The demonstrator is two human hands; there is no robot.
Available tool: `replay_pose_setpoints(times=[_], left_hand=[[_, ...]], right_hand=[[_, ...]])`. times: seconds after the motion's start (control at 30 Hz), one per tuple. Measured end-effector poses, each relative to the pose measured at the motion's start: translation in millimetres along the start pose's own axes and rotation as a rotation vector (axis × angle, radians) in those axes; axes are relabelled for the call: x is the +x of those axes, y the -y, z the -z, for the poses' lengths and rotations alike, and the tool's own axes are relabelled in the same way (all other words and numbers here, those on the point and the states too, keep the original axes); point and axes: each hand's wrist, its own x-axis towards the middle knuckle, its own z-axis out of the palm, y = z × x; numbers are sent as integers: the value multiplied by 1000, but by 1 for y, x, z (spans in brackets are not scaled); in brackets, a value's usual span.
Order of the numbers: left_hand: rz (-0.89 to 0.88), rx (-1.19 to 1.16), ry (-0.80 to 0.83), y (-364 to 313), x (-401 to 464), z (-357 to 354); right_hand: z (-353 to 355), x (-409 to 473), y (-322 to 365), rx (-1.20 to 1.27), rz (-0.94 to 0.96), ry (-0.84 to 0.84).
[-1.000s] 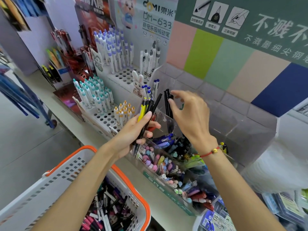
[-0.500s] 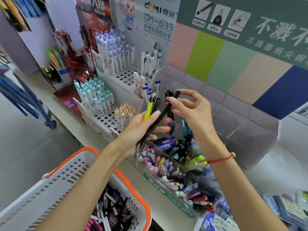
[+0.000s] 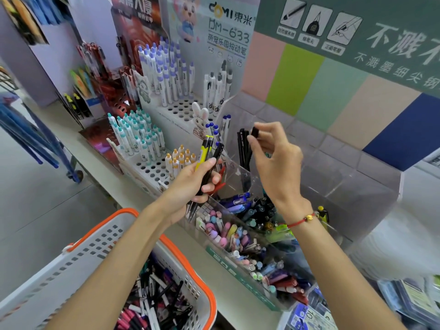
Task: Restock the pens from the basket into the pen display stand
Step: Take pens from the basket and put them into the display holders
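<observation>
- A white basket point(image 3: 71, 277) with an orange rim sits nearest, at lower left, and holds a loose heap of pens point(image 3: 154, 303), mostly black, pink and white.
- Just past it runs the pale table point(image 3: 190, 244) edge, and on it stands the clear pen display stand point(image 3: 357, 186), its front compartments crowded with pastel, blue and dark pens lying tilted.
- The left hand point(image 3: 190, 184) is above the front left corner of the stand, its grip clenched round a bundle of pens point(image 3: 207, 160): one yellow-bodied, the others black, tips pointing down toward the basket side.
- The right hand point(image 3: 273, 163), a red cord bracelet point(image 3: 302, 219) at its wrist, is raised over the stand; thumb and fingertips pinch the top end of a black pen point(image 3: 254, 133).
- That pen's lower part is hidden behind the hand, so I cannot tell whether it already rests in a compartment.
- Just beside it, other black pens point(image 3: 242, 148) stand upright in a rear compartment.
- Farther left, a white tiered rack point(image 3: 154, 170) carries upright teal-, orange- and purple-capped pens.
</observation>
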Motion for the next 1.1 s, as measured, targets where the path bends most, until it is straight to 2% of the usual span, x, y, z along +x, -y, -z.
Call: replay_pose_setpoints(times=[0.13, 0.2, 0.4, 0.5, 0.6, 0.8, 0.87, 0.93, 1.1], left_hand=[[3, -93, 44, 0, -1, 1], [-9, -110, 76, -1, -2, -1], [-63, -36, 78, 0, 2, -16], [-81, -119, 9, 1, 1, -20], [-73, -171, -43, 3, 3, -15], [-37, -43, -69, 4, 2, -9], [-54, -6, -63, 6, 2, -6], [-72, -5, -35, 8, 3, -4], [-49, -43, 35, 8, -1, -3]], right_hand=[[-3, -1, -3, -309, 67, 104], [0, -1, 4, -313, 28, 77], [0, -14, 30, 196, -299, 273], [5, -9, 28, 320, -359, 73], [19, 1, 28, 304, -265, -192], [22, 10, 24, 152, 0, -328], [17, 11, 19, 128, 41, -301], [10, 8, 13, 44, 66, -200], [-4, -1, -2, -301, 88, 19]])
